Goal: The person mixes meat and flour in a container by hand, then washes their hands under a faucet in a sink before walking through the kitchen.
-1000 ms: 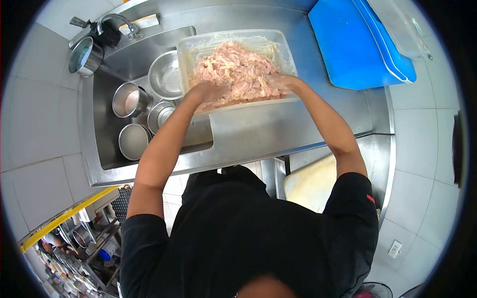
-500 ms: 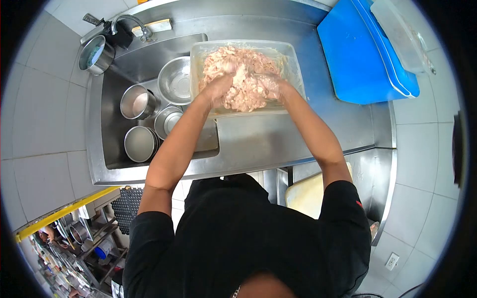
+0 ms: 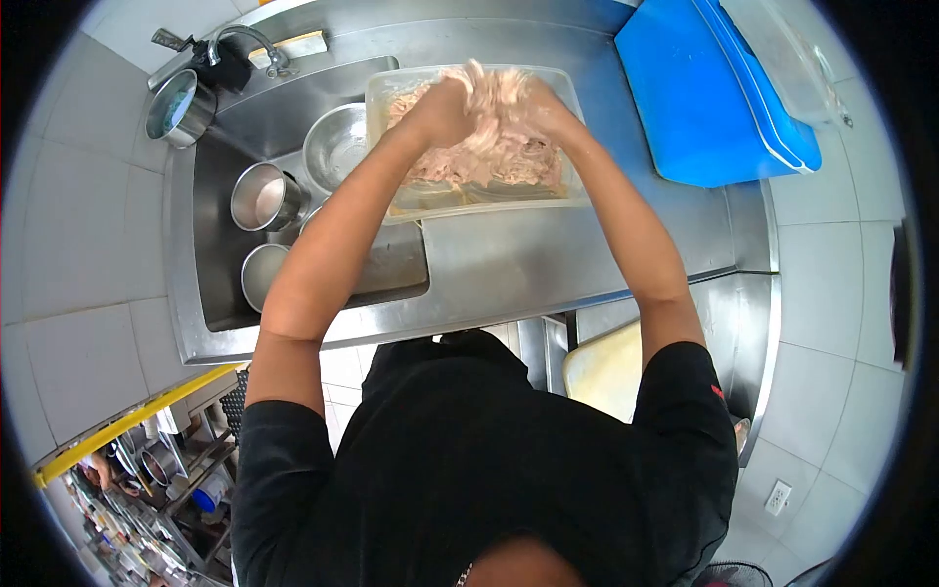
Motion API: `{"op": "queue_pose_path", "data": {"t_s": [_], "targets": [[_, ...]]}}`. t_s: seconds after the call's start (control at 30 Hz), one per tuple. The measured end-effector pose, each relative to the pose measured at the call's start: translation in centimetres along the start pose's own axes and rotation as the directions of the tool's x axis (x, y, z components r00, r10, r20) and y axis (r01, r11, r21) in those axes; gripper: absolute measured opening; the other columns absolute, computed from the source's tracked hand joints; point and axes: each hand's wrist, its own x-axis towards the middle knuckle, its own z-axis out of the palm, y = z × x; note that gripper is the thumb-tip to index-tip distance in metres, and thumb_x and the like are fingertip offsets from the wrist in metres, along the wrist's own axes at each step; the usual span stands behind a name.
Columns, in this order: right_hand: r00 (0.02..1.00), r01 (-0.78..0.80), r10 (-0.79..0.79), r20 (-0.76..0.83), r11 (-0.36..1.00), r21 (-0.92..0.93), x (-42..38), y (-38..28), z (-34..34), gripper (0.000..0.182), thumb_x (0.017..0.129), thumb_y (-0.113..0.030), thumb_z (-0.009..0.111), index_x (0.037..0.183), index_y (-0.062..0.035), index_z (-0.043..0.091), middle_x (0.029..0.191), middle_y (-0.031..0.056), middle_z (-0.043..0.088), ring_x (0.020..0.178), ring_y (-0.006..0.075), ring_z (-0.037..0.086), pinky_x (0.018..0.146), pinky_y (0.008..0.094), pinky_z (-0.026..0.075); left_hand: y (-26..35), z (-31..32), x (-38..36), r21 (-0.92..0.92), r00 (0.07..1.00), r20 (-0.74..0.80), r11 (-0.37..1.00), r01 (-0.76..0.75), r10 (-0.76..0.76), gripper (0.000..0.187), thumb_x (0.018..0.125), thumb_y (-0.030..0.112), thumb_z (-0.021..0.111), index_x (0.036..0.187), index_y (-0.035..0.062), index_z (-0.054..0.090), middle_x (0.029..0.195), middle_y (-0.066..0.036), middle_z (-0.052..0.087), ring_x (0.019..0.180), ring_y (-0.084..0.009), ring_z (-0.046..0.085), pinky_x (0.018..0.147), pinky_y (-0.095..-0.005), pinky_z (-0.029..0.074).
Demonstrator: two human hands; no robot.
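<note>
A clear plastic tub point(image 3: 577, 186) stands on the steel counter, partly over the sink's edge, and holds pale pink raw meat strips point(image 3: 509, 161). My left hand point(image 3: 440, 110) and my right hand point(image 3: 540, 106) are raised together above the far half of the tub. Both grip one clump of meat between them, strands hanging down into the tub. The near part of the tub's floor shows bare, wet with marinade.
The sink point(image 3: 210, 264) on the left holds a steel bowl point(image 3: 335, 147) and several steel pots point(image 3: 259, 201). A tap point(image 3: 249, 44) and another pot point(image 3: 176, 106) sit at its far corner. A blue cutting board point(image 3: 704, 93) lies at the right under a clear lid point(image 3: 792, 54).
Both hands scooped meat from the near side of the tub, drew together, and lifted a clump up toward the far side.
</note>
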Motion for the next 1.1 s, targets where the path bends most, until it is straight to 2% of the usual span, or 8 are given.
{"op": "queue_pose_path", "data": {"t_s": [0.17, 0.23, 0.33, 0.43, 0.53, 0.7, 0.9, 1.1], "targets": [[0.972, 0.162, -0.115, 0.204, 0.958, -0.235, 0.9, 11.5, 0.3, 0.064, 0.070, -0.040, 0.068, 0.111, 0.0047, 0.050, 0.106, 0.0210, 0.056, 0.098, 0.0301, 0.052, 0.086, 0.0361, 0.040, -2.9, 2.7, -2.5, 0.235, 0.970, 0.234, 0.965, -0.117, 0.061, 0.035, 0.071, 0.025, 0.061, 0.080, -0.0082, 0.060, 0.082, -0.028, 0.058, 0.084, -0.0351, 0.058, 0.076, -0.0391, 0.047], [0.844, -0.415, 0.469, 0.262, 0.878, -0.237, -0.2, 9.2, -1.3, 0.070, 0.070, -0.047, 0.065, 0.119, -0.0010, 0.047, 0.116, 0.0200, 0.051, 0.106, 0.0275, 0.049, 0.089, 0.0351, 0.039, -4.4, 5.5, -2.5, 0.477, 0.946, 0.310, 0.876, -0.065, -0.099, 0.032, 0.069, 0.020, 0.061, 0.089, -0.0047, 0.061, 0.092, -0.019, 0.060, 0.090, -0.0302, 0.058, 0.079, -0.0349, 0.047], [0.993, -0.072, 0.061, 0.106, 0.992, 0.102, 0.4, 11.6, 1.3, 0.075, 0.070, -0.055, 0.060, 0.122, -0.0028, 0.045, 0.121, 0.0178, 0.048, 0.110, 0.0264, 0.046, 0.089, 0.0354, 0.039, -4.4, 8.8, -2.5, 0.666, 0.992, 0.123, 0.743, -0.072, -0.014, 0.032, 0.065, 0.019, 0.064, 0.090, -0.0013, 0.063, 0.093, -0.017, 0.060, 0.092, -0.0304, 0.057, 0.082, -0.0353, 0.046], [0.839, -0.516, 0.494, 0.229, 0.855, 0.046, 2.6, 10.8, 2.8, 0.075, 0.071, -0.057, 0.059, 0.124, -0.0058, 0.044, 0.123, 0.0139, 0.047, 0.112, 0.0226, 0.044, 0.088, 0.0346, 0.040, -5.2, 10.6, -0.7, 0.466, 0.986, 0.140, 0.885, 0.011, -0.086, 0.036, 0.059, 0.018, 0.067, 0.088, -0.0024, 0.062, 0.094, -0.017, 0.059, 0.093, -0.0314, 0.056, 0.080, -0.0341, 0.046], [0.746, -0.640, 0.523, 0.413, 0.735, 0.224, 2.1, 6.6, 3.3, 0.073, 0.070, -0.057, 0.059, 0.121, -0.0062, 0.048, 0.114, 0.0122, 0.054, 0.104, 0.0197, 0.050, 0.083, 0.0349, 0.044, -6.9, 10.9, 1.2, 0.239, 0.989, 0.139, 0.971, 0.018, -0.052, 0.035, 0.059, 0.017, 0.067, 0.089, 0.0001, 0.062, 0.094, -0.017, 0.059, 0.092, -0.0298, 0.056, 0.080, -0.0330, 0.046], [0.801, -0.590, 0.369, 0.471, 0.623, 0.514, 2.4, 4.4, 3.8, 0.050, 0.078, -0.038, 0.060, 0.115, -0.0058, 0.053, 0.097, 0.0099, 0.062, 0.088, 0.0195, 0.058, 0.082, 0.0365, 0.045, -6.9, 9.4, -0.5, -0.458, 0.981, -0.194, 0.881, -0.116, 0.028, 0.039, 0.071, 0.023, 0.065, 0.104, 0.0063, 0.056, 0.105, -0.007, 0.058, 0.100, -0.0238, 0.053, 0.089, -0.0343, 0.040], [0.929, -0.310, 0.264, 0.259, 0.938, 0.155, 3.8, 5.4, 1.0, 0.047, 0.078, -0.028, 0.061, 0.115, -0.0021, 0.051, 0.108, 0.0104, 0.058, 0.097, 0.0194, 0.055, 0.086, 0.0333, 0.044, -4.3, 3.8, -0.7, -0.284, 0.942, -0.250, 0.913, -0.294, 0.225, 0.041, 0.071, 0.020, 0.067, 0.109, 0.0084, 0.054, 0.109, -0.007, 0.057, 0.102, -0.0222, 0.051, 0.090, -0.0315, 0.039], [0.923, -0.019, -0.232, 0.308, 0.770, 0.637, 2.9, 2.0, -3.1, 0.039, 0.082, -0.013, 0.054, 0.118, 0.0010, 0.047, 0.115, 0.0139, 0.054, 0.106, 0.0203, 0.050, 0.088, 0.0329, 0.042, -1.4, -0.5, -0.3, -0.083, 0.804, -0.390, 0.853, -0.515, 0.448, 0.036, 0.072, 0.014, 0.062, 0.107, 0.0081, 0.056, 0.107, -0.008, 0.057, 0.100, -0.0232, 0.053, 0.089, -0.0297, 0.040]]}}
